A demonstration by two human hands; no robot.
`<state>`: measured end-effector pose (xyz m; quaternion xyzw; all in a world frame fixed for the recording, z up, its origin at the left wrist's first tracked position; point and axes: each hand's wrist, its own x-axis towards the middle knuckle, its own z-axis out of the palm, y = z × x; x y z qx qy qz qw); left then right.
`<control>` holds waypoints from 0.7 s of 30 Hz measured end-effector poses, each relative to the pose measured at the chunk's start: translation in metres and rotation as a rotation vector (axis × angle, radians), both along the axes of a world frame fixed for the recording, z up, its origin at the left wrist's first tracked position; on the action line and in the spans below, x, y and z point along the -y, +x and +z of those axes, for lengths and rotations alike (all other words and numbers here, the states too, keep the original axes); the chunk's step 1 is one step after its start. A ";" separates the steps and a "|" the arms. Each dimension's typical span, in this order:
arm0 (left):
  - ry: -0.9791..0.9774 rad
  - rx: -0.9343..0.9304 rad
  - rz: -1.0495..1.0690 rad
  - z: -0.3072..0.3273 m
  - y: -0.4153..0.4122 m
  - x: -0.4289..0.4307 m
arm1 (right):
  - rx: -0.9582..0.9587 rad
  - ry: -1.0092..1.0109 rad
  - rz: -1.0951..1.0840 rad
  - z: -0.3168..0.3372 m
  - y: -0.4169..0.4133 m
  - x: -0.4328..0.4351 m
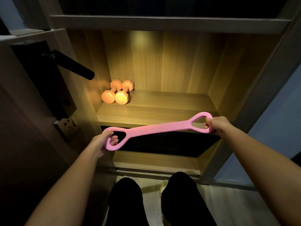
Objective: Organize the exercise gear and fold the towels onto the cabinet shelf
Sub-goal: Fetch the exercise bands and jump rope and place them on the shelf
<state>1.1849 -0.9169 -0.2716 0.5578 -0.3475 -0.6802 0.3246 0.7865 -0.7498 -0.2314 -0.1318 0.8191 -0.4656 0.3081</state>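
Observation:
A pink resistance band [156, 128] with a loop at each end stretches across the front of the lit wooden cabinet shelf [156, 111]. My left hand [104, 141] grips the lower left loop, fingers curled through it. My right hand [215, 124] grips the higher right loop, just above the shelf's front edge. Two orange dumbbells [118, 92] lie side by side at the back left of the shelf. No towels are in view.
An open door with a black lever handle [73, 66] stands close on the left. Another shelf board [162, 23] spans above, and a dark lower compartment [159, 144] lies below. My dark-trousered legs [146, 203] stand on pale flooring before the cabinet.

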 end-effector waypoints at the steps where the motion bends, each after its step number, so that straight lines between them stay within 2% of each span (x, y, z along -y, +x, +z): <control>1: 0.009 -0.015 -0.004 -0.001 0.002 0.000 | 0.009 0.000 0.008 -0.001 0.001 0.000; 6: -0.014 0.042 -0.027 0.000 0.005 0.001 | 0.025 0.014 0.065 -0.002 0.005 -0.001; 15: -0.006 0.008 -0.113 0.008 0.011 0.002 | 0.056 0.000 0.172 -0.002 0.006 -0.010; 21: 0.062 0.040 -0.093 0.024 -0.001 -0.003 | 0.097 -0.030 0.245 0.010 0.021 -0.005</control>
